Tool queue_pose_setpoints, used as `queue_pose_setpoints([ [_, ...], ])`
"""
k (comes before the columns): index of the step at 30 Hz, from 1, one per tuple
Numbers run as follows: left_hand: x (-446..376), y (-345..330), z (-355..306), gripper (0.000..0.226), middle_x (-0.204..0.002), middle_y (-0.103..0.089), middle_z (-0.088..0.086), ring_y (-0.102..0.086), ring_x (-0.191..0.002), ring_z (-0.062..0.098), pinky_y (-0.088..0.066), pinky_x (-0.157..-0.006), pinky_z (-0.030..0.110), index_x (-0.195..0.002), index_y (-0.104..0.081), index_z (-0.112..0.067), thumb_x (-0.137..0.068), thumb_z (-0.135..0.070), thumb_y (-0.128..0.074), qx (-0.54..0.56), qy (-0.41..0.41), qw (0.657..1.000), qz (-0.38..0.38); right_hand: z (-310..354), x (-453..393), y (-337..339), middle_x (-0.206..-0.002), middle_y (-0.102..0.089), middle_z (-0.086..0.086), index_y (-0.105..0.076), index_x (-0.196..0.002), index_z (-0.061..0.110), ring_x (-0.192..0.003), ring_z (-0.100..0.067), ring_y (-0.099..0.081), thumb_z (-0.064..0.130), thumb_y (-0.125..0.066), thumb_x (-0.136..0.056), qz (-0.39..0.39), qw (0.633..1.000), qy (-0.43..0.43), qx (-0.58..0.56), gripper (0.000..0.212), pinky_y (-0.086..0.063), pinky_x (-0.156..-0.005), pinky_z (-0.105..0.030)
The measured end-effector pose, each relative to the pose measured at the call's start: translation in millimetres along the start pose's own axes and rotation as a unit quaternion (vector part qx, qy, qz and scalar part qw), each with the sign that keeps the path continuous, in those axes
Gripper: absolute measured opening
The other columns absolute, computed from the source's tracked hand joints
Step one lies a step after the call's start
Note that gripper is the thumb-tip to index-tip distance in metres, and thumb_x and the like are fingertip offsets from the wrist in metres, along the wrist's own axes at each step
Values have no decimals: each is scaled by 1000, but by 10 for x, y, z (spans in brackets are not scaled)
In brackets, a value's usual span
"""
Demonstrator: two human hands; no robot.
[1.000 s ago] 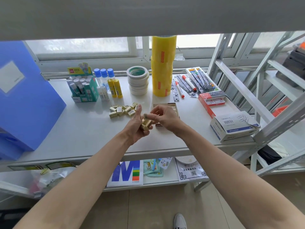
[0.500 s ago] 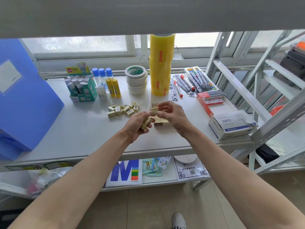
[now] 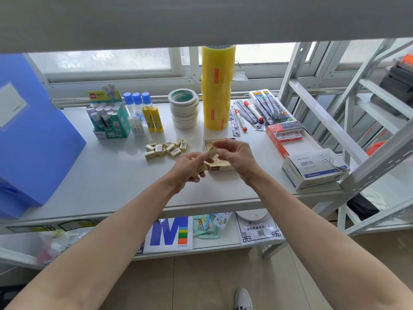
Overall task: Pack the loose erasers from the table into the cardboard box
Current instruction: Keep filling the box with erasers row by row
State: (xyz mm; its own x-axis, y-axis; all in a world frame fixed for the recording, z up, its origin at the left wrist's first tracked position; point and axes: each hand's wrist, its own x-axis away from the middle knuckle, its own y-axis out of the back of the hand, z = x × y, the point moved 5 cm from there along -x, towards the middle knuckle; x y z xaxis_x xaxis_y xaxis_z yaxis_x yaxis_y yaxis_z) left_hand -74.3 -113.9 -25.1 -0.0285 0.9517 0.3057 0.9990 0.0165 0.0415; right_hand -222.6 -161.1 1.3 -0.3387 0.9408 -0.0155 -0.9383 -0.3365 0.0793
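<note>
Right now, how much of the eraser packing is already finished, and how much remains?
Done: unclear; the small brown cardboard box is mostly hidden behind the hands, so its fill cannot be judged. In hand: the right hand pinches one pale yellow wrapped eraser above the box, and the left hand holds a few more. Left: a cluster of loose yellow erasers lies on the white table.

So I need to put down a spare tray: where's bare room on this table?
Bare: the front left stretch between the blue folder and the left hand, and the strip between the right hand and the clip box. The back row is crowded; erasers fill the middle.
</note>
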Motion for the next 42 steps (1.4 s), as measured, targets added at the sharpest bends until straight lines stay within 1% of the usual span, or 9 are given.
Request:
queue_pose_setpoints([
  [4, 18, -95, -18, 40, -77, -63, 5, -53, -57, 13, -38, -45, 21, -98, -71, -4, -93, -42, -60, -64, -11, 997, 48, 37, -14, 12, -98, -72, -1, -72, -101, 8, -90, -10, -66, 0, -61, -89, 7, 1000, 8, 1, 19, -52, -82, -23],
  [7, -8, -104, -33, 47, -74, -62, 4, -52, -55, 12, -37, -44, 21, -99, -69, -1, -92, -46, -60, -50, -8, 999, 6, 26, -21, 20, -96, -73, -4, -71, -103, 10, -90, -13, -67, 2, -62, -89, 13, 1000, 11, 23, 19, -52, -85, -29],
  [13, -74, -57, -57, 28, -72, -59, 2, -51, -55, 11, -36, -41, 19, -95, -64, -6, -92, -34, -65, 35, 1, 999, -23, -20, -10, 9, -103, -73, -8, -65, -114, 10, -93, -18, -68, 9, -65, -89, 12, 999, 6, 42, 25, -55, -83, -26],
  [17, -124, -28, -6, 21, -69, -59, 4, -52, -51, 11, -37, -39, 19, -91, -66, -7, -92, -28, -65, 93, 28, 994, -54, -37, -3, -6, -98, -68, -1, -66, -102, 16, -85, -14, -66, 25, -80, -76, -1, 984, 11, 180, 30, -57, -75, -29],
  [22, -129, -55, 2, 28, -75, -63, 6, -52, -51, 12, -38, -40, 20, -100, -70, -1, -92, -28, -65, 40, 21, 997, -55, 15, -22, 48, -95, -69, -4, -70, -105, 12, -83, -14, -65, 27, -76, -80, -19, 962, 55, 265, 29, -56, -79, -28],
  [26, -171, 54, -15, 24, -74, -60, 5, -52, -52, 13, -38, -40, 21, -101, -70, -3, -91, -24, -66, -11, -5, 990, -138, 22, -105, 211, -93, -68, -8, -71, -105, 6, -85, -20, -64, 15, -73, -83, -4, 927, 59, 372, 24, -53, -88, -37],
  [29, -221, 163, 53, 24, -75, -61, 5, -52, -54, 14, -38, -40, 20, -108, -68, -7, -91, -23, -65, -37, 1, 983, -180, 23, -176, 336, -98, -66, -11, -72, -102, 2, -92, -24, -62, 12, -71, -83, 44, 881, 37, 470, 21, -50, -90, -34],
  [39, -291, 99, 268, 32, -71, -62, 7, -50, -50, 17, -42, -48, 25, -115, -65, -8, -85, -16, -71, -82, 25, 984, -158, 5, -303, 323, -111, -62, -11, -70, -105, 4, -102, -28, -59, 5, -63, -86, 129, 801, -9, 585, 20, -50, -92, -34],
  [42, -307, 87, 265, 30, -70, -62, 7, -50, -50, 18, -41, -49, 25, -113, -66, -8, -85, -16, -71, -85, 23, 984, -156, -24, -321, 305, -107, -63, -17, -70, -100, -1, -100, -32, -59, 2, -61, -85, 147, 777, -9, 612, 18, -52, -89, -40],
])
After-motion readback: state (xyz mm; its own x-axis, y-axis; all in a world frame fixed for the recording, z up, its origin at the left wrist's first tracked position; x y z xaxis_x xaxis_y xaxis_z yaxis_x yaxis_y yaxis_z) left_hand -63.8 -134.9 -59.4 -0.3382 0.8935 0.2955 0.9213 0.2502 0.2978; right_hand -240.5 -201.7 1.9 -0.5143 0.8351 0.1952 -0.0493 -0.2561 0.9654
